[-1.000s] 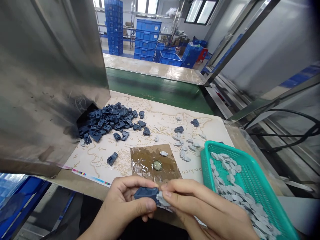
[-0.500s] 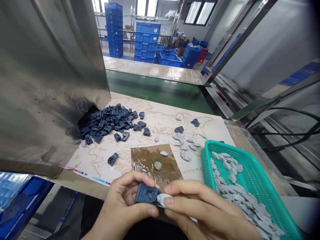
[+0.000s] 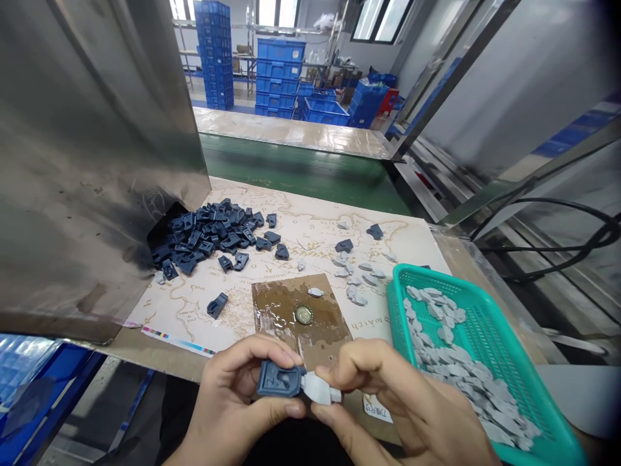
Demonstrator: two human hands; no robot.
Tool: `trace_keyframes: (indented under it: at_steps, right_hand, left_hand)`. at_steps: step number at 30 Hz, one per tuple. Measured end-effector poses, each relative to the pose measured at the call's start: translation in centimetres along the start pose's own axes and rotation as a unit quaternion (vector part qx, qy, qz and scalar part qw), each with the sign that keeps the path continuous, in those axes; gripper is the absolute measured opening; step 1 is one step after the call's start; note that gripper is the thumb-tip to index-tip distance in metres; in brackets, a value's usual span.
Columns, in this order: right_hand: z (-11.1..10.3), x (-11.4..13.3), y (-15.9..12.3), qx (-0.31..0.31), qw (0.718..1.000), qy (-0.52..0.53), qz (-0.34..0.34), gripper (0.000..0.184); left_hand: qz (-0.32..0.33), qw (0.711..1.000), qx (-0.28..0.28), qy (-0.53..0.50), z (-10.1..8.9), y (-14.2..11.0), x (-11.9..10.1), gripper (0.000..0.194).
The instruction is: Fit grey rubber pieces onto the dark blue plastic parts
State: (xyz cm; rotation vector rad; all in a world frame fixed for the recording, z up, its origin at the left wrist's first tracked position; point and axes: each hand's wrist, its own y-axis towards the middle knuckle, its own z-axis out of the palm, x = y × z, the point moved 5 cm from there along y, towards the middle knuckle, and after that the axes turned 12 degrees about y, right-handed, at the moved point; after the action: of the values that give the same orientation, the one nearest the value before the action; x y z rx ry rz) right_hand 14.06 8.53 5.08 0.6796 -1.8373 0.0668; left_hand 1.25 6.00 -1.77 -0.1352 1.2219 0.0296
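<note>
My left hand pinches a dark blue plastic part near the table's front edge. My right hand grips a pale grey piece that meets the blue part at its right end. A heap of the same dark blue parts spills from under a steel chute at the left. One blue part lies alone in front of the heap. A teal mesh basket at the right holds several grey pieces.
A brown square pad with a round metal cap lies just beyond my hands. Loose grey pieces and two blue parts lie scattered mid-table. A green conveyor belt runs behind. Black cables hang at the right. Blue crates stand far back.
The blue part has turned in my left hand so its face shows. My right hand has drawn the grey piece out to the right, so more of it is visible.
</note>
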Motion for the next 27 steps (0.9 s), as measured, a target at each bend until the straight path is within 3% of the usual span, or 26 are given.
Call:
trace_keyframes:
  at_steps: [3,6,11,15,19,22,27]
  right_hand:
    - [0.3,-0.1,0.3,-0.016,0.999,0.035,-0.013,0.029]
    - [0.6,-0.9,0.3,-0.062,0.988,0.142,-0.014,0.028]
    - [0.7,-3.3,-0.4,-0.108,0.938,0.329,0.037,0.028]
    - [1.0,-4.0,-0.7,-0.088,0.905,0.411,0.065,0.014]
    - [1.7,-3.9,-0.8,-0.066,0.857,0.501,0.101,0.015]
    - [1.5,-3.7,-1.0,-0.073,0.862,0.495,0.087,0.017]
    - [0.9,-3.7,-1.4,-0.095,0.906,0.411,0.045,0.017]
  left_hand:
    - [0.002,1.000,0.005,-0.010,0.1,0.0,-0.2,0.025]
    - [-0.013,0.999,0.020,-0.041,0.2,0.1,0.0,0.021]
    - [-0.030,0.998,0.038,-0.041,-0.4,0.2,0.5,0.019]
    - [-0.027,0.998,0.044,-0.024,-0.4,0.2,0.6,0.022]
    - [-0.055,0.994,0.060,-0.072,0.5,0.0,0.6,0.024]
    - [-0.035,0.998,0.032,-0.047,0.7,-0.1,0.3,0.027]
    - [0.075,0.996,-0.030,0.050,0.4,-0.3,-0.4,0.054]
